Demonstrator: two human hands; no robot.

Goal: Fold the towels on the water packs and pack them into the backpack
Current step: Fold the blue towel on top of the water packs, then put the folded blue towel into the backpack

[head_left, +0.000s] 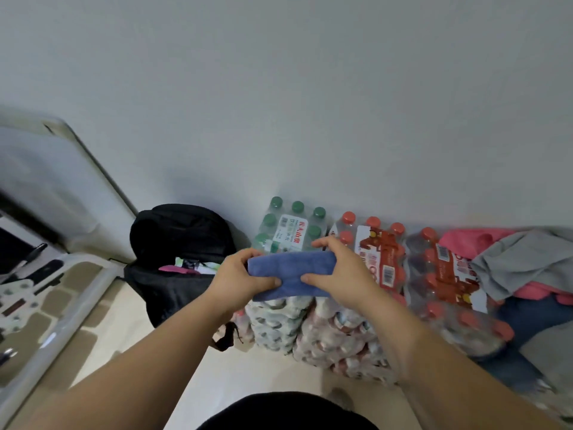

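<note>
I've got the folded blue towel [291, 276] at centre frame, in front of the water packs. My left hand [245, 280] has its grip closed on the towel's left end, thumb on the near face. My right hand [338, 271] pinches the right end, fingers over the top edge. The black backpack [179, 243] is open at centre left, just beside the green-capped water pack [288, 225]. The red-capped water packs [378, 243] run rightward, with a pink towel [465, 240] and a grey towel [521, 259] heaped on them.
</note>
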